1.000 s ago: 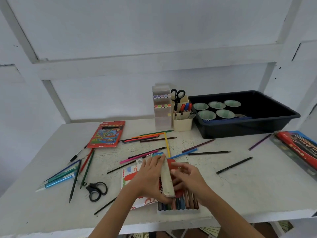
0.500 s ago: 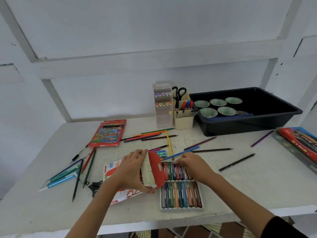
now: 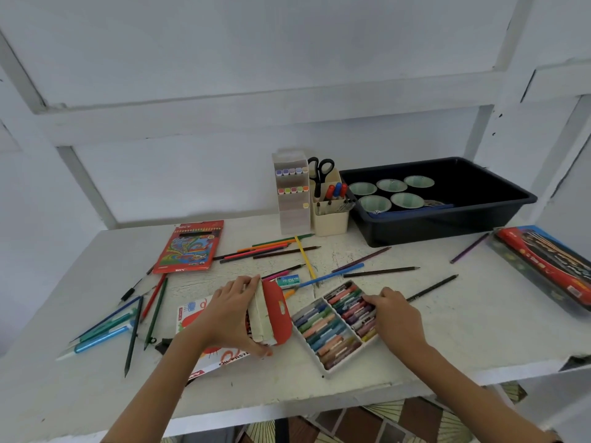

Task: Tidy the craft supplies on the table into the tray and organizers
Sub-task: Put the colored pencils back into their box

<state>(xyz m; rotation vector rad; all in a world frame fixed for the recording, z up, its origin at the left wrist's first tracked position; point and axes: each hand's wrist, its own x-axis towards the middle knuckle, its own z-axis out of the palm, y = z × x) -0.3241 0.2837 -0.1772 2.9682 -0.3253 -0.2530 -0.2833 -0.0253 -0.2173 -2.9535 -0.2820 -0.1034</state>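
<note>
Repacking pastels at the tabletop front edge — left hand grips the box, right hand presses the pastel tray, which likely needs squaring to slide in.

The tray stands at the rear right of the table, with cups in it. Just left of the tray stands the pen holder, with scissors in it, and the marker rack touches its left side. A pencil box lies at the rear left. Loose pencils lie across the centre, and more pencils lie at the left. The pastel set lies at front centre, with the pastel box on edge just left of it. A case lies at the right edge.
</note>
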